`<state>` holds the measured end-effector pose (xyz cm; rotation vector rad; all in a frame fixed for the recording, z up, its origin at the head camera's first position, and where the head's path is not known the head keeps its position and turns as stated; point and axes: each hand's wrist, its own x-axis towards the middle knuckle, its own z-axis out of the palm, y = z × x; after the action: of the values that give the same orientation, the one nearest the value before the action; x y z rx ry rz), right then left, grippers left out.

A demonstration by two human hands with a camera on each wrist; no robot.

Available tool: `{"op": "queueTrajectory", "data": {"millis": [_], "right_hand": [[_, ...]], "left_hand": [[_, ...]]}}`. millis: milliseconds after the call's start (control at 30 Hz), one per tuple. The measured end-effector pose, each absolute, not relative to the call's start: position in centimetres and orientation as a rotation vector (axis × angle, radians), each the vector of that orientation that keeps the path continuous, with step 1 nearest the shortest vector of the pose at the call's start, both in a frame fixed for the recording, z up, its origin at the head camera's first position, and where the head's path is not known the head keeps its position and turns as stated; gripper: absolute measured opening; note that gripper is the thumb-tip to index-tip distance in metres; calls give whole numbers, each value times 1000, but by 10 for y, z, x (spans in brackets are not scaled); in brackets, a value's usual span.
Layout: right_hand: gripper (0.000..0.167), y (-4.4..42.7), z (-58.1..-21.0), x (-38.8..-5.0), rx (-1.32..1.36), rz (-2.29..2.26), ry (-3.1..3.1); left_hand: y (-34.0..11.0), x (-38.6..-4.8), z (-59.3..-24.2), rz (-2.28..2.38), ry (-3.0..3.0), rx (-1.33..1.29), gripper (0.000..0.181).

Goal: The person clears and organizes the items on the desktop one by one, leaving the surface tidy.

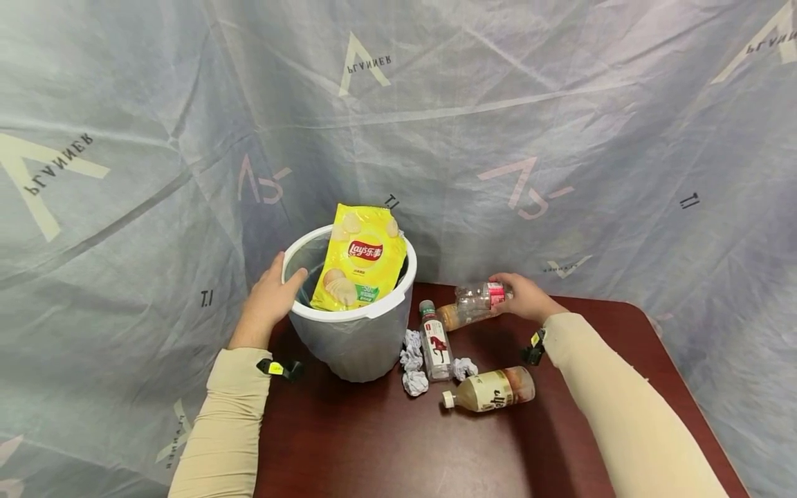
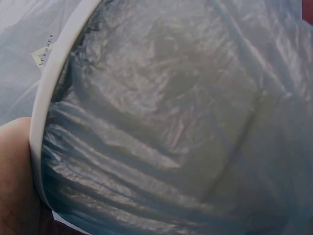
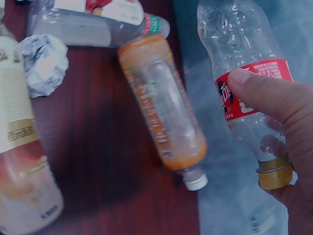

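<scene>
My left hand (image 1: 269,301) grips the white rim of a trash bin (image 1: 361,353), its thumb over the inner side. A yellow chip bag (image 1: 361,259) leans upright in the bin's mouth. In the left wrist view the bin's grey plastic liner (image 2: 161,117) fills most of the picture, with part of the hand at lower left. My right hand (image 1: 526,299) holds an empty clear plastic bottle (image 3: 244,44) with a red label and yellow cap. Below that bottle, an orange-labelled bottle (image 3: 161,107) with a white cap lies on the table.
Right of the bin lie a clear bottle with a green cap (image 1: 437,346) and several crumpled paper balls (image 1: 414,382). Nearer the front, a larger bottle with a cream label (image 1: 495,391) lies on its side. Grey printed sheeting (image 1: 436,138) hangs behind the dark red table (image 1: 373,443).
</scene>
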<state>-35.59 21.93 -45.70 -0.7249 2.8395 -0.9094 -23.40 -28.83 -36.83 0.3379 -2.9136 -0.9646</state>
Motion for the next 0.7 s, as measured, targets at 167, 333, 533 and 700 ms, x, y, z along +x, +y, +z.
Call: {"op": "queueTrajectory", "data": {"millis": [167,333,533,700], "right_hand": [[69,215,-435,-359,-745,-877,2840],[70,211,-414,-362,-777,-855,2862],[72,206,-391,-371,-783,-827,2891],[74,196,-372,-376,-780,-827,2901]], "left_hand": [[-289,-234,-368,-972,-2913,341,88],[-289,-235,-370,-968,-2917,344,87],[-289,-234,-370,-968,-2912,340,86],[-289,-233,-368,-961,-2913,340,87]]}}
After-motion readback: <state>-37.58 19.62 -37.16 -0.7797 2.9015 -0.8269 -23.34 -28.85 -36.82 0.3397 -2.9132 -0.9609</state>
